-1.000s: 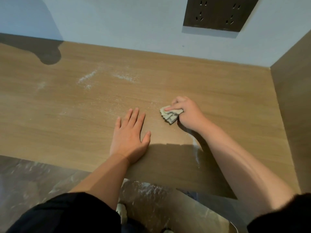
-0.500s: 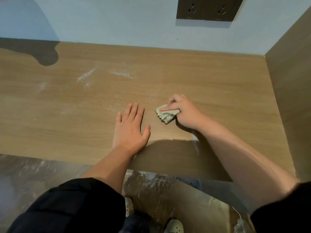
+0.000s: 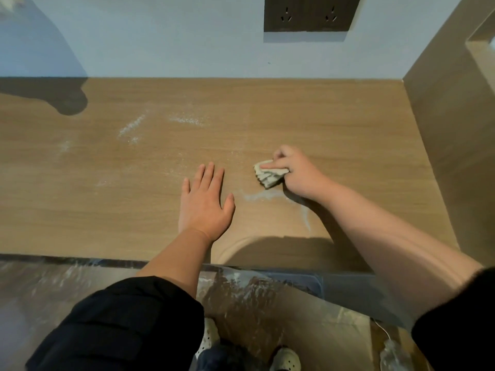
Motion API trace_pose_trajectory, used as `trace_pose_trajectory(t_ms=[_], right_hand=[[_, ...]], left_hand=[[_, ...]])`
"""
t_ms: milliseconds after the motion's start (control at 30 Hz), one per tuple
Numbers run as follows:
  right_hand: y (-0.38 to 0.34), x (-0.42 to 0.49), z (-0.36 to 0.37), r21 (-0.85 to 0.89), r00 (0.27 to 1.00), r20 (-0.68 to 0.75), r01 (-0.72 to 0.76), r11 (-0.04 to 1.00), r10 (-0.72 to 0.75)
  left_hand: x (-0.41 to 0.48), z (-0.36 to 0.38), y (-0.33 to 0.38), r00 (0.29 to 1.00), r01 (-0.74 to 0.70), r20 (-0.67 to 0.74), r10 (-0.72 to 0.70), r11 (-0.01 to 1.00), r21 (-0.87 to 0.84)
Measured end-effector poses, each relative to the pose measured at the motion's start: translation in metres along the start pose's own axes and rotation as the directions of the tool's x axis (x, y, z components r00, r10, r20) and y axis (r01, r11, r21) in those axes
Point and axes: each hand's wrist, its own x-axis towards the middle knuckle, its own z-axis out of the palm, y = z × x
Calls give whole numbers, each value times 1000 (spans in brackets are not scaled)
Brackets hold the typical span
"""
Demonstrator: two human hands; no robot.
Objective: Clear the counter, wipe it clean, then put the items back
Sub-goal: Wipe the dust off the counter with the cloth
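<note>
Gripping cloth (image 3: 269,176) on dusty counter (image 3: 334,124)

right hand (image 3: 297,174) gripping cloth (image 3: 269,175) (folded), counter (image 3: 334,135)

Part of the folded cloth (image 3: 268,177) is hidden under the right hand (image 3: 300,174). Beyond the cloth, the socket panel (image 3: 308,16) is cut off at the top edge.

A single camera worn on the head looks forward and steeply down from close above the counter (image 3: 294,124), taking in the wall (image 3: 160,36) at the top and the floor (image 3: 40,290) and shoes (image 3: 285,358) at the bottom.
</note>
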Motion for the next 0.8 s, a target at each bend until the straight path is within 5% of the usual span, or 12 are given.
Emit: trace_pose_trajectory(t_ms=[133,200,267,367,433,667,800], right_hand=[[-12,-19,6,93,993,117,-12,996,1],[-12,-22,-9,229,984,-92,-130,965,154],[5,-33,-29,224,860,-362,-295,929,360],[24,-71,-28,16,683,-525,-590,808,509],[12,-89,0,-104,725,-538,-564,819,430],[-53,-84,71,-86,893,-401,-259,962,205],[-35,-56,32,206,774,-523,-292,934,357]], left_hand=[[0,0,0,1000,-1,-7,1,1000,7],[-1,0,0,1000,0,-5,0,1000,13],[-2,0,0,1000,0,-9,0,1000,15],[-2,-1,0,1000,-7,-8,7,1000,6],[-3,-2,0,1000,-12,-9,12,1000,5],[-2,-2,1,1000,-5,0,5,1000,12],[-2,-3,1,1000,-12,8,12,1000,-2]])
